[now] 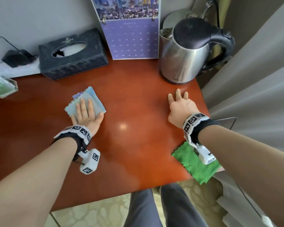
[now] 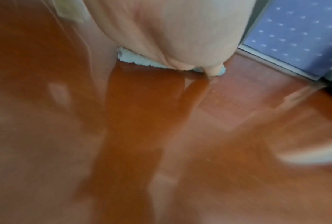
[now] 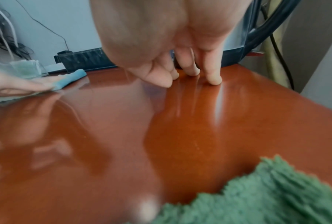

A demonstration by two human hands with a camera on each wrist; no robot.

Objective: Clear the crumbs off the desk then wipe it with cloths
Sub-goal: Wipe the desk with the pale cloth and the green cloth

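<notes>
A folded pale blue cloth (image 1: 92, 97) lies on the red-brown desk (image 1: 134, 128), left of centre. My left hand (image 1: 85, 112) presses flat on it with straight fingers; the left wrist view shows the cloth's edge (image 2: 134, 60) peeking from under the palm. My right hand (image 1: 179, 104) rests on the bare desk at the right, fingers spread, fingertips (image 3: 214, 80) touching the wood just in front of the kettle. A green fluffy cloth (image 1: 197, 166) lies at the desk's front right corner, under my right wrist, untouched. No crumbs are visible.
A steel kettle (image 1: 185, 59) stands at the back right. A purple calendar (image 1: 133, 40) leans on the wall, and a dark tissue box (image 1: 72, 58) sits back left. A green packet (image 1: 0, 86) lies at the far left edge. Grey curtains (image 1: 252, 79) hang right.
</notes>
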